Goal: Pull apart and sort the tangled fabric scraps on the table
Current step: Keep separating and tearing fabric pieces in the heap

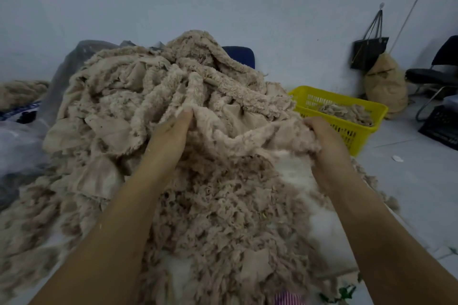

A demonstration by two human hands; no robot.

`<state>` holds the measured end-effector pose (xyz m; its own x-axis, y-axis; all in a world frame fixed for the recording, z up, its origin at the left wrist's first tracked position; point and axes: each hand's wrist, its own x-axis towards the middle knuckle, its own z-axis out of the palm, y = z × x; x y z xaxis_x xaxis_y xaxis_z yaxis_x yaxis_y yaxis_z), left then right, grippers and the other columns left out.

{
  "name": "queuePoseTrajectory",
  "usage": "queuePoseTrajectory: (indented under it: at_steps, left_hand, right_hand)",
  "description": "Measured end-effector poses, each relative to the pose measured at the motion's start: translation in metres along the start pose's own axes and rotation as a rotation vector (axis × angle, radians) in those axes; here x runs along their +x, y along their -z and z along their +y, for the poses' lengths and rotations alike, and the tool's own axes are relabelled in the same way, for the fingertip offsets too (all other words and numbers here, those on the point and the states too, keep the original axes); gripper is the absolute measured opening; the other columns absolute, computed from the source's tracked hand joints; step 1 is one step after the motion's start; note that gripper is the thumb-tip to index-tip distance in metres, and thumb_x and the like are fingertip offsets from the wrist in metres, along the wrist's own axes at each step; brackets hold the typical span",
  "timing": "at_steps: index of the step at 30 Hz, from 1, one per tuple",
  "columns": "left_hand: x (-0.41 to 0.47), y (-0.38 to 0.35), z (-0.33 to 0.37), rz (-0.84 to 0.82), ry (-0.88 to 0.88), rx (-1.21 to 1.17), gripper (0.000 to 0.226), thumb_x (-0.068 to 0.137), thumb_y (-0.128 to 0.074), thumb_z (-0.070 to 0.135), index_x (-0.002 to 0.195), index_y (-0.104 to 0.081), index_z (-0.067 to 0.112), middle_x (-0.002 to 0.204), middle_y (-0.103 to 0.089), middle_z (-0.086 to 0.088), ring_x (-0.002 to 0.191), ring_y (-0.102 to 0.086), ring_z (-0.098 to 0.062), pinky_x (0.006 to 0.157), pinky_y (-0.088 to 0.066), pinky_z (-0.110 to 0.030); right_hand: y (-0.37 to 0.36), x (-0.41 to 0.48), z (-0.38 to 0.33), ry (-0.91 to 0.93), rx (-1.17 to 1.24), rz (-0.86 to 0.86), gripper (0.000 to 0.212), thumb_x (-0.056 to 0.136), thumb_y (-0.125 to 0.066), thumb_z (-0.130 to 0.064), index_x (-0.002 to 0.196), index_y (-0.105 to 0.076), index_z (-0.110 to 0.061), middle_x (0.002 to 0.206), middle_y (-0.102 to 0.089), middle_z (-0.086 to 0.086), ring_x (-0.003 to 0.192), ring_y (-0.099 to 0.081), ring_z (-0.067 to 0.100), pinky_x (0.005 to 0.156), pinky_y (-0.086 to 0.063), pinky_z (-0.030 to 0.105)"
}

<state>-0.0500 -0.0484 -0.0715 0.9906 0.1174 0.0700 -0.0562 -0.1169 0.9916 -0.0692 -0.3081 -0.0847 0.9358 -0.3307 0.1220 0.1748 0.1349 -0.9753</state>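
Near heap: shredded beige scraps (223, 218) at 6 o'clock, between the forearms, lying on the white table (295, 168).
Left hand: left hand (171, 131) at 11 o'clock; fingers dug in and curled round a fleecy piece (235, 136), gripping it.
Right hand: right hand (319, 134) at 1 o'clock; fingers curled over the same piece's edge, gripping it.
Held piece: spans hand to hand and sags in the middle. Its far edge runs into the heap behind.
Main pile: main pile (138, 91), from 10 to 12 o'clock, just behind the hands; fleecy strips and flat cloth interlaced.
Step (judged): working this one piece free of the pile.
Method (judged): lift up and toward the body, not sideways. Ease slowly so that snagged strips slide off. If the pile drags, let one hand go and pin it down.
Basket: yellow basket (352, 131) at 2 o'clock, just beyond the right hand, with a few scraps inside; probably where sorted pieces go.
Far wall: black bag (369, 52) hanging at 1 o'clock.
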Motion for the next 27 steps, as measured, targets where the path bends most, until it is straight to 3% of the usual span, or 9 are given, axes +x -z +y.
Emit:
queuePoseTrajectory:
  at_steps: [2, 5, 8, 12, 16, 18, 20, 25, 27]
  left_hand:
    - [0.001, 0.005, 0.0, 0.056, -0.017, -0.065, 0.074, 0.074, -0.056, 0.078, 0.127, -0.067, 0.026, 0.128, -0.066, 0.01, 0.118, -0.059, -0.01, 0.103, -0.047, -0.035]
    - [0.004, 0.01, 0.001, 0.122, -0.017, -0.309, 0.028, 0.099, -0.055, 0.044, 0.103, -0.071, 0.021, 0.093, -0.075, 0.014, 0.085, -0.069, 0.001, 0.076, -0.055, -0.02]
    - [0.005, 0.016, 0.006, 0.144, 0.069, -0.643, 0.022, 0.101, -0.055, 0.033, 0.106, -0.067, 0.016, 0.099, -0.074, 0.005, 0.079, -0.069, -0.005, 0.065, -0.053, -0.02]
    - [-0.008, 0.009, 0.013, -0.035, 0.073, -0.502, 0.018, 0.1, -0.058, 0.028, 0.086, -0.064, 0.019, 0.071, -0.065, 0.005, 0.05, -0.053, -0.003, 0.036, -0.034, -0.013]
    - [-0.026, -0.018, 0.03, -0.336, 0.063, -0.517, 0.023, 0.095, -0.06, 0.027, 0.081, -0.074, 0.015, 0.074, -0.068, -0.001, 0.055, -0.061, -0.007, 0.041, -0.047, -0.015]
    - [-0.031, -0.027, 0.039, -0.384, 0.038, -0.559, 0.02, 0.092, -0.062, 0.028, 0.096, -0.069, 0.01, 0.08, -0.068, -0.003, 0.062, -0.064, -0.008, 0.044, -0.05, -0.016]
    - [-0.029, -0.026, 0.048, -0.282, -0.001, -0.602, 0.019, 0.098, -0.057, 0.026, 0.094, -0.065, 0.01, 0.073, -0.069, -0.001, 0.058, -0.063, -0.008, 0.042, -0.047, -0.016]
    - [-0.002, 0.008, 0.047, 0.148, 0.108, -0.85, 0.022, 0.105, -0.048, 0.024, 0.093, -0.06, 0.01, 0.065, -0.067, 0.001, 0.052, -0.058, -0.008, 0.039, -0.037, -0.017]
    - [0.005, 0.014, 0.036, 0.222, 0.171, -0.915, 0.022, 0.105, -0.048, 0.024, 0.093, -0.06, 0.01, 0.077, -0.063, -0.001, 0.058, -0.053, -0.007, 0.036, -0.034, -0.015]
  right_hand:
    - [0.004, 0.002, 0.002, -0.006, -0.146, 0.104, 0.041, 0.094, -0.052, -0.034, 0.055, -0.06, -0.023, 0.055, -0.055, -0.007, 0.06, -0.052, 0.014, 0.062, -0.042, 0.03]
    - [0.009, -0.001, 0.01, 0.022, -0.248, 0.214, 0.037, 0.098, -0.048, -0.029, 0.064, -0.055, -0.016, 0.064, -0.048, 0.001, 0.065, -0.044, 0.019, 0.065, -0.039, 0.036]
    - [0.012, -0.006, 0.011, -0.009, -0.267, 0.271, 0.035, 0.097, -0.048, -0.026, 0.064, -0.048, -0.016, 0.066, -0.043, 0.004, 0.066, -0.037, 0.021, 0.067, -0.034, 0.04]
    - [0.0, -0.017, 0.011, 0.092, -0.605, -0.086, 0.031, 0.098, -0.054, -0.036, 0.076, -0.065, -0.018, 0.107, -0.058, 0.002, 0.099, -0.052, 0.016, 0.084, -0.038, 0.033]
    - [-0.046, -0.03, 0.019, 0.314, -0.863, -0.46, 0.049, 0.09, -0.053, -0.06, 0.128, -0.055, -0.028, 0.14, -0.035, -0.012, 0.129, -0.031, 0.003, 0.101, -0.033, 0.02]
    - [-0.063, -0.031, 0.02, 0.378, -0.877, -0.374, 0.036, 0.094, -0.051, -0.04, 0.123, -0.057, -0.019, 0.121, -0.056, 0.0, 0.114, -0.052, 0.018, 0.083, -0.047, 0.024]
    - [-0.059, -0.026, 0.016, 0.284, -0.729, -0.249, 0.018, 0.099, -0.048, -0.024, 0.11, -0.062, -0.027, 0.094, -0.062, -0.007, 0.087, -0.058, 0.017, 0.059, -0.042, 0.015]
    - [-0.01, -0.014, 0.012, -0.039, -0.416, -0.187, 0.03, 0.105, -0.041, -0.021, 0.086, -0.065, -0.022, 0.071, -0.063, -0.005, 0.063, -0.057, 0.014, 0.066, -0.05, 0.037]
    - [-0.004, -0.012, 0.012, -0.12, -0.288, -0.177, 0.029, 0.105, -0.04, -0.018, 0.092, -0.065, -0.015, 0.074, -0.061, 0.0, 0.055, -0.054, 0.009, 0.054, -0.047, 0.029]
